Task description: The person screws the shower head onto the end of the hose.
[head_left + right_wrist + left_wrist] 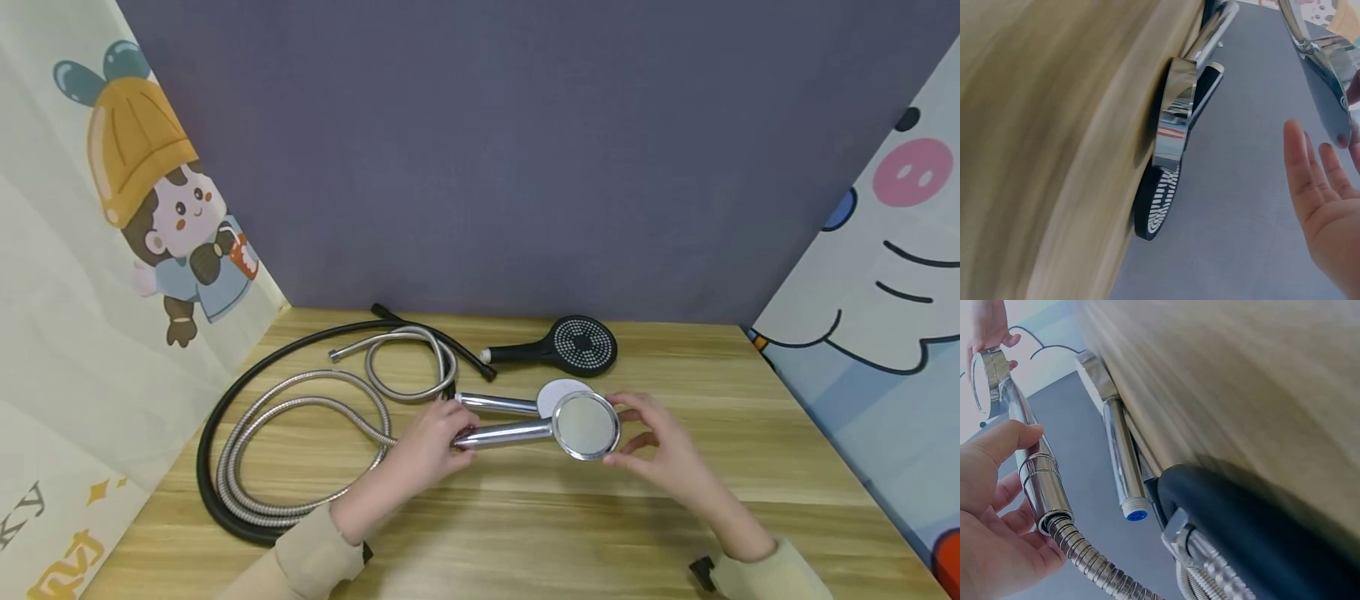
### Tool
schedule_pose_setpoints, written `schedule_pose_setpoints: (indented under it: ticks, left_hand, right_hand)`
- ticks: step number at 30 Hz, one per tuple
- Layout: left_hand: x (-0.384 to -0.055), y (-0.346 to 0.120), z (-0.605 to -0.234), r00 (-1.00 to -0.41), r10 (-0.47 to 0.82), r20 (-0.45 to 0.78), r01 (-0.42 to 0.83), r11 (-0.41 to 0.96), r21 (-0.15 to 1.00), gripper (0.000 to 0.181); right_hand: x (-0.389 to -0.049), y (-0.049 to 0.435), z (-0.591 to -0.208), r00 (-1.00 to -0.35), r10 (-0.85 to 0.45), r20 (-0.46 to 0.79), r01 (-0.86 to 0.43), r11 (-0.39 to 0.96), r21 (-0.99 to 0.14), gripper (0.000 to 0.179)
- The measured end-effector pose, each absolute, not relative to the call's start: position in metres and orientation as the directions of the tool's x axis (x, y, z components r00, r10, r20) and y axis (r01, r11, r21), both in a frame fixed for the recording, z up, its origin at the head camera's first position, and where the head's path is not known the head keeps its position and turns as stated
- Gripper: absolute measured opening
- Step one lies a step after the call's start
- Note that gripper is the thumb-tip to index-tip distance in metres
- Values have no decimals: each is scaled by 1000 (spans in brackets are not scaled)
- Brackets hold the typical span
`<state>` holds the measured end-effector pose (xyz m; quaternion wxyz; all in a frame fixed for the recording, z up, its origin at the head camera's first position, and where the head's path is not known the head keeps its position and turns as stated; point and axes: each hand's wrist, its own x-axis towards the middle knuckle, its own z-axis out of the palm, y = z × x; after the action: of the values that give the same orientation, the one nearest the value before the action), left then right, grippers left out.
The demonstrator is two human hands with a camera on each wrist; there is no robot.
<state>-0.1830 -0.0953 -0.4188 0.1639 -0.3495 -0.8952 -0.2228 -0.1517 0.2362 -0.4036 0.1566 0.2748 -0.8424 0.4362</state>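
Head cam: wooden tbl (780, 450); blk hose (206, 450) curves at its L, steel hose (227, 471) inside that curve, thin hose (408, 333) nr back. L hand (431, 437) grips chrome shower hd (542, 430) by handle, off the tbl; L wrist cam shows steel hose on its end. R hand (660, 442) pinches that hd's rim. Behind, on tbl: blk hd (573, 346) at back, 2nd chrome hd (521, 407) betw., w/ blue-centred thread (1135, 511).

Soft, even light fills my head view, laying faint shadows on the wooden table (540, 542) near my left hand (432, 437) and glints along the chrome shower head (517, 432), while in my left wrist view the upper left washes out pale and the close black hose (1235, 515) blurs.
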Motion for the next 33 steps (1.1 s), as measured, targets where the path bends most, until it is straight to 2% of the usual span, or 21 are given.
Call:
schedule_pose_setpoints:
  ticks: [6, 16, 27, 33]
  left_hand:
    - [-183, -97, -425, -703, 574, 420, 702, 653, 284, 32]
    - [-181, -101, -432, -737, 595, 320, 675, 673, 303, 35]
    - [-187, -104, -435, -729, 633, 260, 678, 619, 396, 31]
    - [-196, -105, -440, -713, 666, 219, 687, 601, 409, 30]
  right_hand:
    - [-148, 233, -405, -766, -369, 526, -642, 464, -610, 82]
    - [-152, 243, -433, -775, -422, 470, -632, 524, -571, 86]
    - [-150, 243, -442, -781, -487, 390, -622, 560, -547, 85]
    - [-153, 243, -445, -784, -506, 360, -619, 591, -518, 84]
